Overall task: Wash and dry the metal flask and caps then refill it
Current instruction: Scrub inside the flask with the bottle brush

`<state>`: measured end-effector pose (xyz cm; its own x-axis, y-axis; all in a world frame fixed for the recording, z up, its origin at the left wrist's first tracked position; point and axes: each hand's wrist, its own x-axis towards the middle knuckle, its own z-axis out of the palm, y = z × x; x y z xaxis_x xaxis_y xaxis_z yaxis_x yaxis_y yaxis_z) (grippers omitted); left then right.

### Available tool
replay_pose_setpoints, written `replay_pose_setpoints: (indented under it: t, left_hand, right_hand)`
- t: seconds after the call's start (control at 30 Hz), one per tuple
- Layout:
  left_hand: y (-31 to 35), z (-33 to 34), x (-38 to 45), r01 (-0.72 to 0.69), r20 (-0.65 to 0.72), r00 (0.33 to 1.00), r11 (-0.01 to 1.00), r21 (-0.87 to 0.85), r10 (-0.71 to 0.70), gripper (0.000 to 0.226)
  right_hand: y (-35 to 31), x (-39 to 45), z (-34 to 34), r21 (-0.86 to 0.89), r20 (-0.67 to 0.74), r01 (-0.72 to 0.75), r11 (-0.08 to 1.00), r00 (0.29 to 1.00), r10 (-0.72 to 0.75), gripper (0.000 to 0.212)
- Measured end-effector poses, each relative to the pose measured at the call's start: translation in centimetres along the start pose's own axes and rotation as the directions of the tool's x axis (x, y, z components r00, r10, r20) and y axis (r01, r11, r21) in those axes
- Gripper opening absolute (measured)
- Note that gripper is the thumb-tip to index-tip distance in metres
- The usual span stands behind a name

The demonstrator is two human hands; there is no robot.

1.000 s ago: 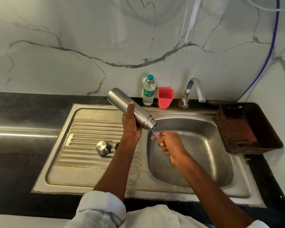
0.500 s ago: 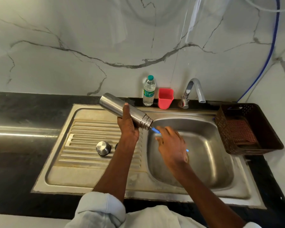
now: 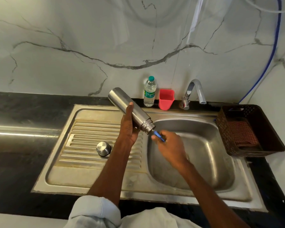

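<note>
Steel cap [image 3: 103,148] set on the drainboard left of the left hand [image 3: 128,129], metal flask [image 3: 131,110] gripped tilted mouth-down by it, blue brush handle [image 3: 158,135] pinched by the right hand [image 3: 171,146] over the sink basin [image 3: 204,155], folded cloth [image 3: 242,134] held in the brown basket [image 3: 273,129] far right.

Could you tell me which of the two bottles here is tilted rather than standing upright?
The metal flask, held tilted over the sink; the plastic water bottle stands upright.

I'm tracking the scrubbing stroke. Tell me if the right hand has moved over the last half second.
Yes. The right hand has pulled back toward the flask mouth, away from the middle of the sink basin, gripping the blue brush handle.
</note>
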<state>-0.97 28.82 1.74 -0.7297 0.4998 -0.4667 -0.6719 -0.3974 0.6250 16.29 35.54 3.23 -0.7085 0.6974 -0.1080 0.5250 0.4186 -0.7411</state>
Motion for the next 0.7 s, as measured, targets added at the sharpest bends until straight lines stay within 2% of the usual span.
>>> replay_pose_setpoints:
  t: [0.03, 0.1, 0.2, 0.27, 0.33, 0.4, 0.47, 0.5, 0.57, 0.63, 0.7]
  left_hand:
    - [-0.2, -0.1, 0.1, 0.032, -0.007, 0.999, 0.999, -0.017, -0.033, 0.082]
    - [-0.5, 0.1, -0.2, 0.074, -0.047, 0.996, 0.993, -0.089, -0.079, 0.073]
    - [-1.0, 1.5, -0.4, 0.106, -0.170, 0.976, 0.976, -0.188, -0.139, 0.064]
    - [-1.5, 2.4, -0.3, 0.057, -0.349, 0.926, 0.966, -0.252, -0.145, 0.063]
    - [-1.6, 2.4, -0.1, -0.032, -0.467, 0.880, 0.969, -0.246, -0.089, 0.062]
    - [-1.1, 1.9, 0.0, -0.115, -0.448, 0.894, 0.968, -0.222, 0.003, 0.064]
    - [-0.2, 0.9, 0.4, -0.182, -0.407, 0.910, 0.955, -0.233, 0.075, 0.071]
    - [0.3, 0.4, 0.7, -0.210, -0.392, 0.914, 0.946, -0.248, 0.100, 0.076]
    - [1.0, -0.7, 1.0, -0.235, -0.357, 0.924, 0.940, -0.247, 0.137, 0.090]
    - [1.2, -1.5, 1.1, -0.247, -0.321, 0.933, 0.941, -0.232, 0.166, 0.095]
    - [0.9, -1.6, 0.8, -0.256, -0.307, 0.934, 0.940, -0.227, 0.181, 0.088]
  right_hand:
    - [0.3, -0.1, 0.0, -0.190, -0.048, 0.063, 0.980, 0.996, -0.074, 0.021]
    - [0.1, 0.1, -0.4, -0.376, -0.097, 0.062, 0.925, 0.990, -0.106, 0.015]
    - [-0.9, 0.2, -0.2, -0.545, -0.139, 0.109, 0.831, 0.966, -0.218, 0.018]
    - [-1.9, 0.2, -0.2, -0.559, -0.118, 0.174, 0.810, 0.951, -0.286, 0.016]
    - [-1.9, 0.6, -0.4, -0.507, -0.023, 0.203, 0.838, 0.968, -0.248, 0.013]
    - [-1.3, 1.0, -0.7, -0.395, 0.046, 0.153, 0.906, 0.988, -0.147, 0.022]
    - [-0.1, 0.9, -1.4, -0.120, 0.129, 0.002, 0.993, 0.992, 0.013, 0.034]
    - [0.5, 0.6, -1.9, 0.056, 0.193, -0.110, 0.992, 0.976, 0.097, 0.037]
    - [1.7, -0.1, -3.2, 0.280, 0.408, -0.374, 0.884, 0.880, 0.243, 0.038]
    - [2.2, -0.5, -3.8, 0.277, 0.588, -0.526, 0.804, 0.754, 0.291, 0.037]
    - [2.3, -0.3, -3.4, 0.233, 0.667, -0.597, 0.767, 0.673, 0.321, 0.037]
